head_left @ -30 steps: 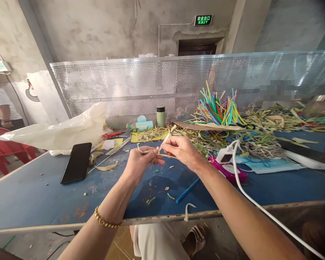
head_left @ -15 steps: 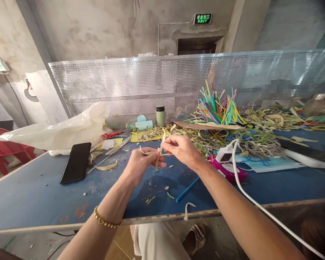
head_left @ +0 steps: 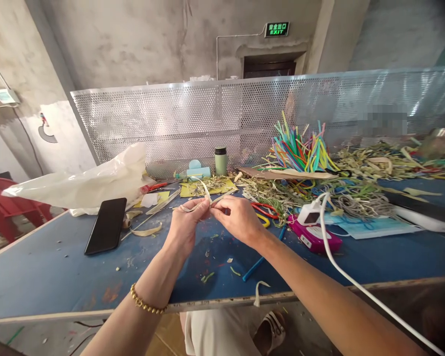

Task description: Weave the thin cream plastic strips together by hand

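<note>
Pale, flat strips of what looks like dried leaf [head_left: 205,188] cross between my two hands above the blue table [head_left: 144,277]. My left hand [head_left: 187,220] pinches them where they cross, thumb on top. One strip end curves up and away past the thumb. My right hand [head_left: 237,220] is closed with its fingertips against the same crossing, touching my left fingertips. Exactly which strip the right fingers grip is partly hidden. A blue pipe-cleaner-like stick [head_left: 252,269] lies below the right wrist, and a scissors' red and yellow handles [head_left: 264,211] show beyond that hand.
A black phone [head_left: 106,226] and plastic bag [head_left: 81,185] lie at left. A green bottle [head_left: 220,160] stands behind. Colourful stems [head_left: 300,151] and dried leaf scraps [head_left: 381,160] fill the right. A white cable [head_left: 328,242] runs from a magenta box [head_left: 317,240] over the front edge.
My right hand has shifted left and turned, closing up to my left fingertips. The upright strip now leans left, and the scissors' handles have come into view behind the right hand.
</note>
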A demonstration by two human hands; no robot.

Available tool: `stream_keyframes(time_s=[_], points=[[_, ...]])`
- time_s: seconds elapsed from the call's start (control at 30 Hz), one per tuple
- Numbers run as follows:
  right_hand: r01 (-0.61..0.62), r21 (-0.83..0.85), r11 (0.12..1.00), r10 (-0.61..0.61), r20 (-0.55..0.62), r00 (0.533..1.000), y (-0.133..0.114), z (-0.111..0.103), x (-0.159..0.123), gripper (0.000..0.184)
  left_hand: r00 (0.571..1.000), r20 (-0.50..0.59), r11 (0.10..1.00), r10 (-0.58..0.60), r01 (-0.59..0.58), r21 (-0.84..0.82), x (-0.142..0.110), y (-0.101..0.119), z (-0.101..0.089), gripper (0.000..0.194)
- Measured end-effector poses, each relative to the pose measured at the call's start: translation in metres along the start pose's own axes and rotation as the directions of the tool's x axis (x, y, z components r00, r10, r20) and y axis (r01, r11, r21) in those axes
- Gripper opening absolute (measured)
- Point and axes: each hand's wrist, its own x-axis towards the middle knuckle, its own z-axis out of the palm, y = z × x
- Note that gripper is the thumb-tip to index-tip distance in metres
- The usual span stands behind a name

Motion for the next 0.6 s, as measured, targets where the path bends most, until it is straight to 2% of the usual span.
stream_keyframes(time_s=[0.2, 0.6], points=[[-0.041, 0.029, 0.999, 0.041, 0.0, 0.999, 0.0029, -0.0004, 0.0009, 0.025, 0.999, 0.025, 1.0, -0.022, 0.022, 0.006, -0.0033, 0.0023, 0.0025, 0.032], [-0.05, 0.006, 0.999, 0.05, 0.0, 0.999, 0.0023, 0.004, -0.0019, 0.021, 0.997, -0.058, 0.997, 0.055, -0.059, -0.057, -0.0028, 0.0025, 0.0047, 0.032]])
